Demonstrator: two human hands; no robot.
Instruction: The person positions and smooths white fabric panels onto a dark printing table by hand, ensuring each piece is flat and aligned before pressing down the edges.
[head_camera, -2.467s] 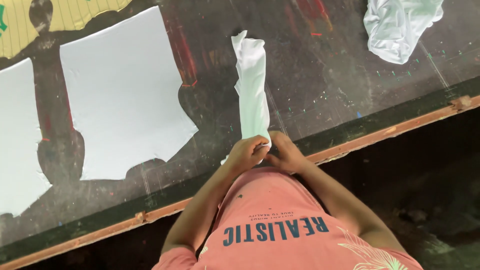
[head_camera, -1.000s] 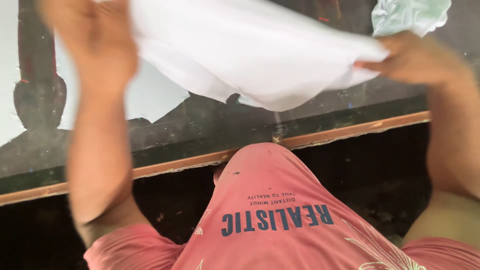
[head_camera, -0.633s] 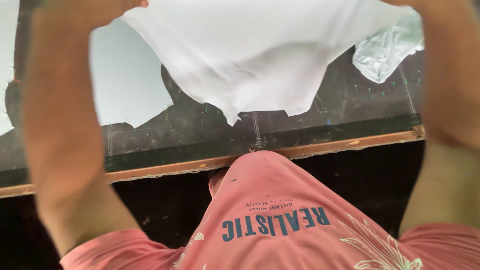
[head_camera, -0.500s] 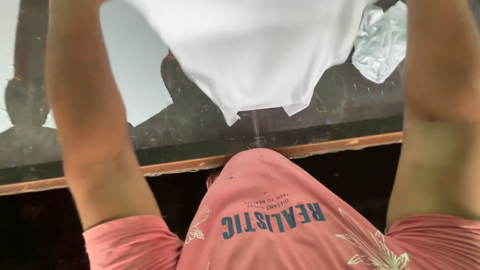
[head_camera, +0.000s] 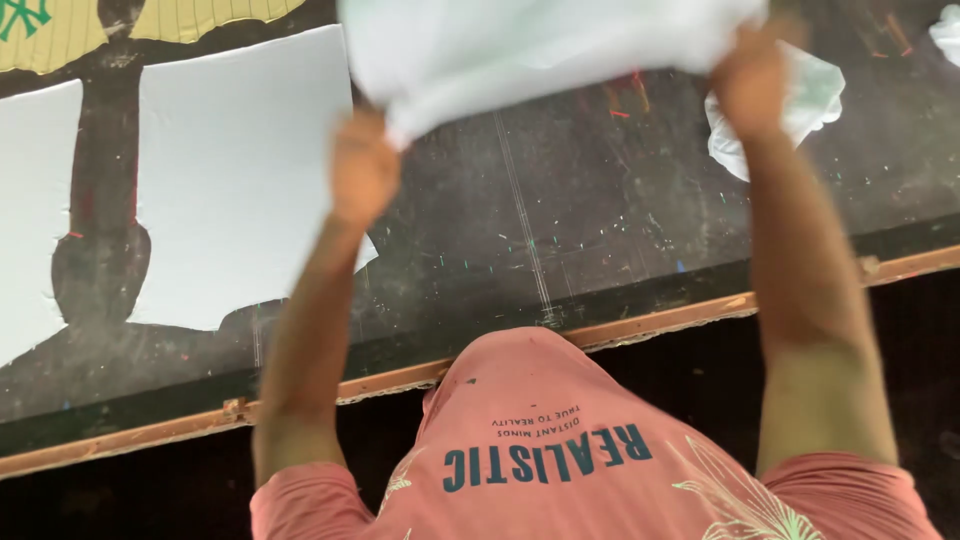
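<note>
The white cloth (head_camera: 540, 45) hangs spread wide between my hands — lifted above the dark table, blurred, bottom edge loose.

We note a long dark table (head_camera: 600, 230), its black surface scuffed and flecked with small spots of colour, with a worn wooden strip (head_camera: 660, 325) along its near edge. Toward the left end, two flat white fabric panels (head_camera: 235, 170) lie side by side, with a bare dark gap between them. A yellow striped piece (head_camera: 60, 35) lies at the far left corner. A crumpled pale cloth (head_camera: 810, 100) sits toward the right end, and another white scrap (head_camera: 948, 30) lies at the far right corner.
</note>
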